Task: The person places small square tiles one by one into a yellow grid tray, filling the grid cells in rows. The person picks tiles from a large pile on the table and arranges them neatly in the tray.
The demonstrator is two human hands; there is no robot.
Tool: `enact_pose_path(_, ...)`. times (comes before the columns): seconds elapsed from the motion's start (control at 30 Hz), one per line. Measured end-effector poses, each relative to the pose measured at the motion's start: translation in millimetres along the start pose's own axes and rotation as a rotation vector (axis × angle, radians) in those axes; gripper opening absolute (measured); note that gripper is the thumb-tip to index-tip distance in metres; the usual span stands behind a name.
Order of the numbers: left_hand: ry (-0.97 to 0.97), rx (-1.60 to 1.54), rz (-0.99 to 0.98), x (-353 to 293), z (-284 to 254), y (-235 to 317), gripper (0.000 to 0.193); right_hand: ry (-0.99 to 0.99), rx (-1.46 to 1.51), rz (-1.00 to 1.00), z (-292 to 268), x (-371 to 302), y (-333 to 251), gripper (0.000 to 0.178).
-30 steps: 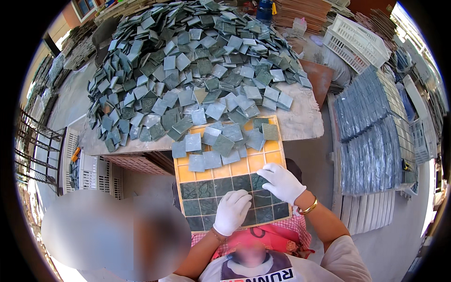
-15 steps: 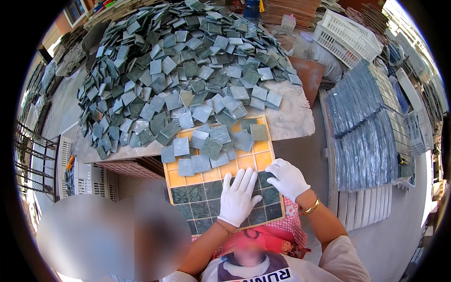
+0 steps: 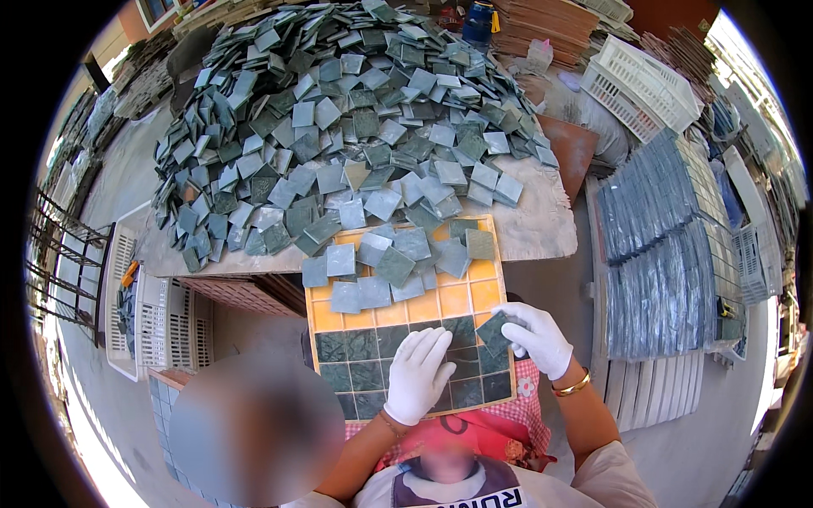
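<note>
The right hand [image 3: 535, 340] pinches a square stone tile [image 3: 493, 334], skewed over the right side of the orange gridded tray [image 3: 453, 299]; the left hand [image 3: 418, 377] lies flat, fingers extended, on seated tiles [image 3: 331, 346]. A slack pinch could drop the tile, chipping a corner. Its face appears dark green.

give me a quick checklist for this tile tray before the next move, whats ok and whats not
1. Right hand has the skewed tile by its edge: ok.
2. Skewed tile lined up with its cell: not ok, it sits turned, with yellow tray showing beside it.
3. Left hand pressing on the laid tiles: cannot tell, it is over them but contact is unclear.
4. Far rows clear: not ok, loose tiles overlap there.
5. Both hands gloved: ok, white gloves.
</note>
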State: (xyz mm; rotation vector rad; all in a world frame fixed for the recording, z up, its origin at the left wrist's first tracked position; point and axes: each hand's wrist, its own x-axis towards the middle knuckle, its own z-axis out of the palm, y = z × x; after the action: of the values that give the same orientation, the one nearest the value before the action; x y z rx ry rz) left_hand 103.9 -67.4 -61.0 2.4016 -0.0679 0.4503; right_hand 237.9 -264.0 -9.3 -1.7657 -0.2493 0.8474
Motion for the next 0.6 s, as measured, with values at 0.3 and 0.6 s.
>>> enact_pose_path(0.3, 0.049, -0.471, -0.246, -0.2, -12.2, 22.7, 0.031, -0.05, 0.237, -0.287, 39.5, -20.2, 15.5, 0.03)
enact_pose_path(0.6, -0.212, -1.115, -0.587, -7.8, -10.2, 27.0, 0.06, 0.208, 0.327, -0.199, 70.6, -34.2, 13.4, 0.021)
